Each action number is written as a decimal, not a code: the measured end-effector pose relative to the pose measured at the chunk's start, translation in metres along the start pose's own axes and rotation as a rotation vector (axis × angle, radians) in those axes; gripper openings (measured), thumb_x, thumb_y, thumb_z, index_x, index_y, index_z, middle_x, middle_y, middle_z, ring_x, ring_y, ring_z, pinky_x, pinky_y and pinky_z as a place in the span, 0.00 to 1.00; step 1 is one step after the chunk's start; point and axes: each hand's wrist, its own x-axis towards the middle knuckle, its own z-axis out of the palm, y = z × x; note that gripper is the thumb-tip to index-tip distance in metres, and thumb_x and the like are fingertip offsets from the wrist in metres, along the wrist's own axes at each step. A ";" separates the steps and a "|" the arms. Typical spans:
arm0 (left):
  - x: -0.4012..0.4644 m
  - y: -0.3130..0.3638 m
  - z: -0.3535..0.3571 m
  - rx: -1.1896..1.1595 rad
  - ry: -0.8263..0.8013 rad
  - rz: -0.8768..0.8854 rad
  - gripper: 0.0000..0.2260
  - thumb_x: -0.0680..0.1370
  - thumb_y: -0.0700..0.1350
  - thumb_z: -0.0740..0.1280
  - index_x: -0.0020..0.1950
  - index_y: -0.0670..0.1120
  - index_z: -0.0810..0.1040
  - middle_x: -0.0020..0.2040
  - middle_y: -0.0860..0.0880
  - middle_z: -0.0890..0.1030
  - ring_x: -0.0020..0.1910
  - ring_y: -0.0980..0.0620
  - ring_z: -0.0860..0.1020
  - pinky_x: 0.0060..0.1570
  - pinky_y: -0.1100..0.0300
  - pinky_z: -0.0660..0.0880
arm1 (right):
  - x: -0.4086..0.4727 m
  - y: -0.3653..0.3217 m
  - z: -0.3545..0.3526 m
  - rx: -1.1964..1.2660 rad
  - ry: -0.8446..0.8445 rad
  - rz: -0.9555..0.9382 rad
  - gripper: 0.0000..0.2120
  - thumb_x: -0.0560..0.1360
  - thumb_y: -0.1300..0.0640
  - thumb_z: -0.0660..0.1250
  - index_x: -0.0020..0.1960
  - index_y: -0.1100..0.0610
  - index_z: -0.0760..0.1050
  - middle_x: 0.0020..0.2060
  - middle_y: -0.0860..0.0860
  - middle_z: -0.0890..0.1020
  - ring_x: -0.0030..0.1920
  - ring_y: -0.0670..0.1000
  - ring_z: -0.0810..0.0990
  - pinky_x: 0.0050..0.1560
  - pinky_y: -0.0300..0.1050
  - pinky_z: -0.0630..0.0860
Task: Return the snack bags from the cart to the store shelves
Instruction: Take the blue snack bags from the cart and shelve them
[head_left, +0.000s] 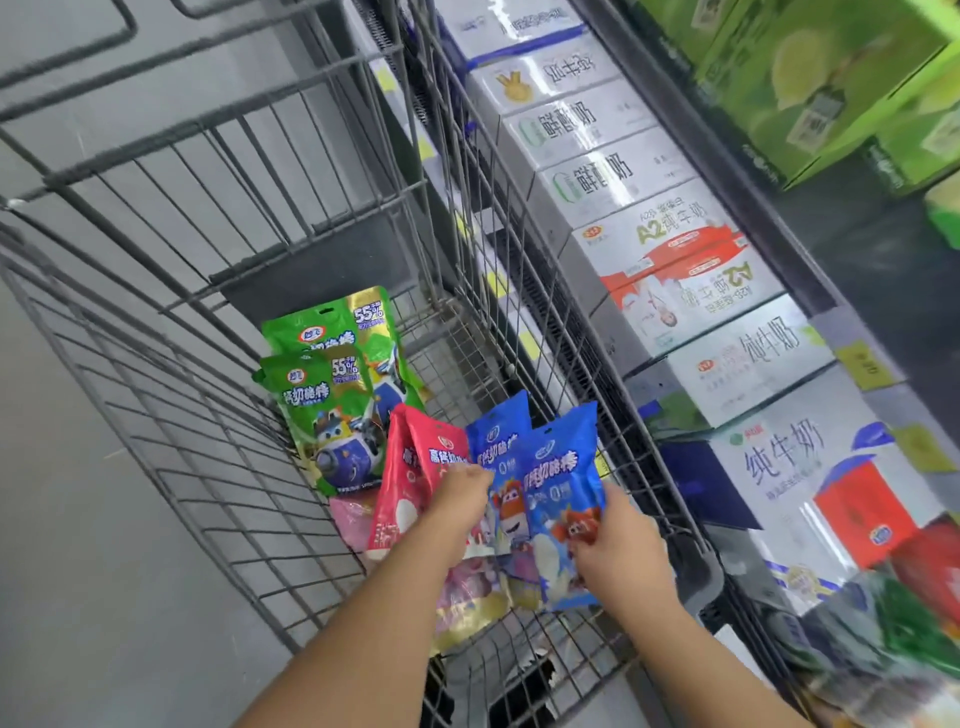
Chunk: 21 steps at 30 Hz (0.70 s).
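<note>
I see the snack bags inside the wire cart (218, 332): two blue bags (545, 483) upright against its shelf-side wall, red bags (415, 478) beside them, green bags (332, 395) farther in. My right hand (618, 551) grips the front blue bag's lower edge; my left hand (462, 493) curls on the red bags. Milk cartons (691, 280) line the shelves beyond the cart.

Wire cart (218, 415) fills frame left/centre; in it green snack bags (332, 395), red bags (415, 483), blue bags (545, 493), pinkish ones, prob. more bags, underneath. Shelves (810, 291) at right w/ milk cartons (691, 280).
</note>
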 end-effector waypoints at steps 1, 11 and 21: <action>0.006 -0.003 0.003 0.028 0.020 0.000 0.05 0.80 0.39 0.60 0.44 0.46 0.70 0.37 0.44 0.67 0.36 0.50 0.65 0.41 0.55 0.61 | 0.000 0.000 -0.002 -0.010 0.006 -0.010 0.12 0.72 0.57 0.70 0.49 0.47 0.68 0.31 0.42 0.73 0.29 0.40 0.69 0.25 0.36 0.60; 0.015 -0.010 -0.020 -0.270 -0.164 -0.128 0.19 0.78 0.55 0.69 0.61 0.43 0.79 0.56 0.43 0.85 0.53 0.44 0.83 0.48 0.53 0.80 | 0.023 -0.024 0.018 0.397 -0.187 0.051 0.18 0.66 0.62 0.77 0.52 0.56 0.74 0.45 0.54 0.84 0.44 0.56 0.84 0.45 0.55 0.82; 0.006 0.012 -0.055 -0.278 -0.112 0.042 0.14 0.68 0.32 0.77 0.50 0.44 0.83 0.45 0.42 0.88 0.38 0.43 0.86 0.36 0.51 0.82 | 0.042 -0.021 0.028 0.654 -0.229 0.079 0.19 0.75 0.45 0.71 0.60 0.52 0.73 0.54 0.52 0.80 0.48 0.47 0.82 0.42 0.40 0.78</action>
